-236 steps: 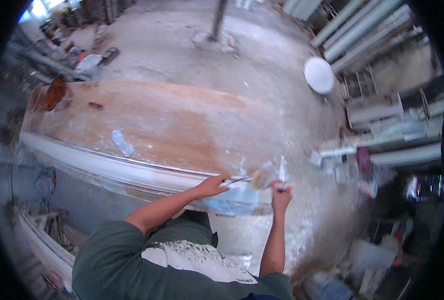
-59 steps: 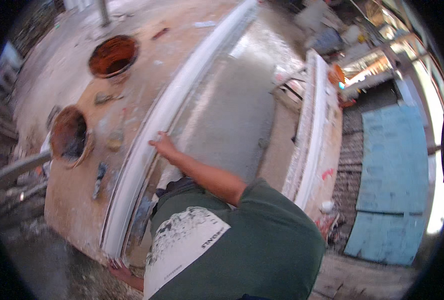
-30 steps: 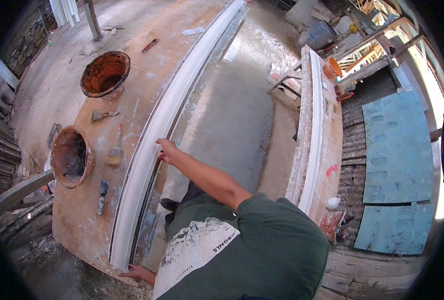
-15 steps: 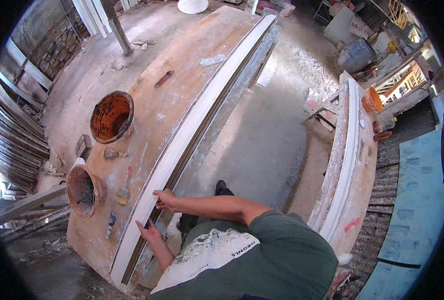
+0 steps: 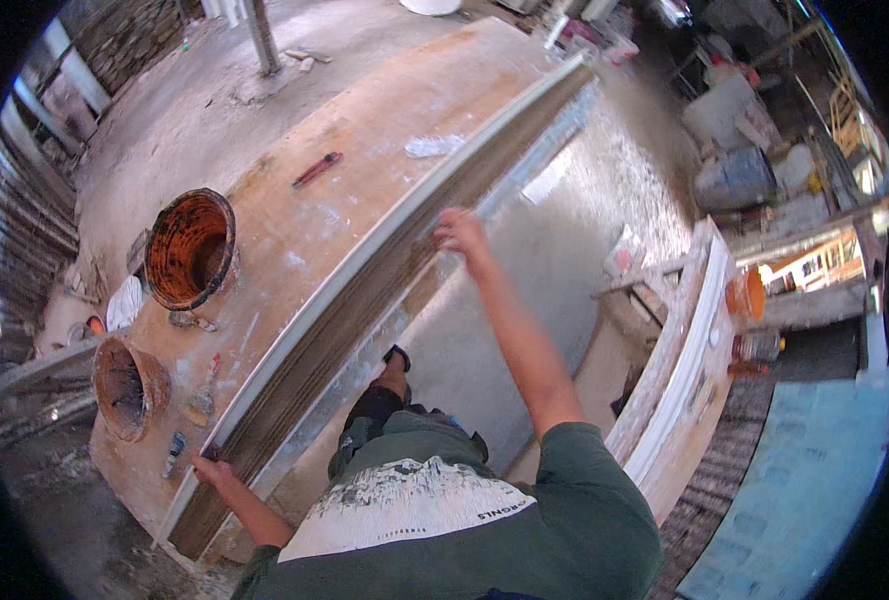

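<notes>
A long strip (image 5: 355, 300), white along one edge and brown and grooved on its side, lies lengthwise near the close edge of a wooden table (image 5: 375, 115). Its brown grooved side is turned toward me. My left hand (image 5: 215, 470) grips the strip's outer edge close to its near end, thumb and fingers around the edge. Farther along, my right hand (image 5: 462, 235) is over the brown side's lower edge with its fingers bent. Motion blur leaves unclear whether it touches the strip.
Two stained buckets (image 5: 227, 225) (image 5: 102, 385) stand at the table's left. Brushes (image 5: 203, 400) (image 5: 175, 452), a red-handled tool (image 5: 318, 169) and a clear plastic piece (image 5: 433, 147) lie on the tabletop. To my right, a second table holds a white moulding (image 5: 655, 400) and an orange bucket (image 5: 745, 294).
The strip has tilted, so its brown side shows broadly and its white face only narrowly. My hands have moved apart: the left toward the near end, the right far up the strip.
</notes>
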Motion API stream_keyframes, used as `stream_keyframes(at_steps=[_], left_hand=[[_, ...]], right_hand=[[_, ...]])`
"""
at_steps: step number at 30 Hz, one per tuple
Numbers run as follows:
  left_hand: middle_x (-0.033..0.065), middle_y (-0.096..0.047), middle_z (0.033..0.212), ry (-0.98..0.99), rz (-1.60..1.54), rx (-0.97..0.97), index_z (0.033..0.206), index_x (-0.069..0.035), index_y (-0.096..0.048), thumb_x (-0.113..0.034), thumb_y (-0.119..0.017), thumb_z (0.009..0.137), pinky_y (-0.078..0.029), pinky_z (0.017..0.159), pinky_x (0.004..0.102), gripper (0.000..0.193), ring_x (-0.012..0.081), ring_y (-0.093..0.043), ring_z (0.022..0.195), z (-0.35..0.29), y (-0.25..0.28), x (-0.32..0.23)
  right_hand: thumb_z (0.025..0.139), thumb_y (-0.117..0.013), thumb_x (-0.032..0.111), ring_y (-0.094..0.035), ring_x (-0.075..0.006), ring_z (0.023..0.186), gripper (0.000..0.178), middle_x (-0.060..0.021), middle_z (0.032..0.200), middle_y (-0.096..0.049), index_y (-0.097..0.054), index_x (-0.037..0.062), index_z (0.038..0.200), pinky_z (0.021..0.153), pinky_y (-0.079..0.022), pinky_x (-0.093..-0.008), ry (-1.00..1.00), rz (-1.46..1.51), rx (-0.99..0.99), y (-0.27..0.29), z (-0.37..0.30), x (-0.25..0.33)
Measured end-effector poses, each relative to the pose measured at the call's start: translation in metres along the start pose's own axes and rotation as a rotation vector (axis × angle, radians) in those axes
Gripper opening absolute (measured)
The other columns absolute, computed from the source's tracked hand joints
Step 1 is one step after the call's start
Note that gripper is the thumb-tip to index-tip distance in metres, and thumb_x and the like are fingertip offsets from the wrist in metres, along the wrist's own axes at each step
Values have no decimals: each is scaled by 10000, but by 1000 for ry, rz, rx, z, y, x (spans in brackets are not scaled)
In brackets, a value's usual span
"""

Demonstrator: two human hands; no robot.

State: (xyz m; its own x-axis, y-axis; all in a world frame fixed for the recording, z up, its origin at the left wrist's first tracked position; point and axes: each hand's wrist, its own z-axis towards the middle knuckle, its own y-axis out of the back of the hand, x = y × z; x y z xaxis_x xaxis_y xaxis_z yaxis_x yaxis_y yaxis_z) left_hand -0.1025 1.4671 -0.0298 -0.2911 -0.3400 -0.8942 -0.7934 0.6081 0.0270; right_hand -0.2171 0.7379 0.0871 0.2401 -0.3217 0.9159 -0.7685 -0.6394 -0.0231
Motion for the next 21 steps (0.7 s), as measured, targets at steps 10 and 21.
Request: stream_keyframes(at_steps=[10, 21], left_hand=[[142, -598, 1029, 80, -106, -94, 1093, 21, -567, -151, -694, 798, -512, 759, 438, 365, 276, -598, 927, -88, -3, -19], [82, -543, 1186, -92, -142, -180, 1256, -59, -450, -112, -692, 800, -448, 897, 370, 519, 237, -551, 1042, -163, -14, -19]], right_hand=[[852, -585, 553, -574, -301, 1114, 697, -152, 1335, -520, -436, 128, 1383, 822, -508, -459, -260, -176, -135, 137, 231, 105], [858, -586, 220, -634, -239, 851, 275, -92, 986, -635, -564, 51, 1073, 670, -552, -369, -119, 13, -45, 182, 291, 78]])
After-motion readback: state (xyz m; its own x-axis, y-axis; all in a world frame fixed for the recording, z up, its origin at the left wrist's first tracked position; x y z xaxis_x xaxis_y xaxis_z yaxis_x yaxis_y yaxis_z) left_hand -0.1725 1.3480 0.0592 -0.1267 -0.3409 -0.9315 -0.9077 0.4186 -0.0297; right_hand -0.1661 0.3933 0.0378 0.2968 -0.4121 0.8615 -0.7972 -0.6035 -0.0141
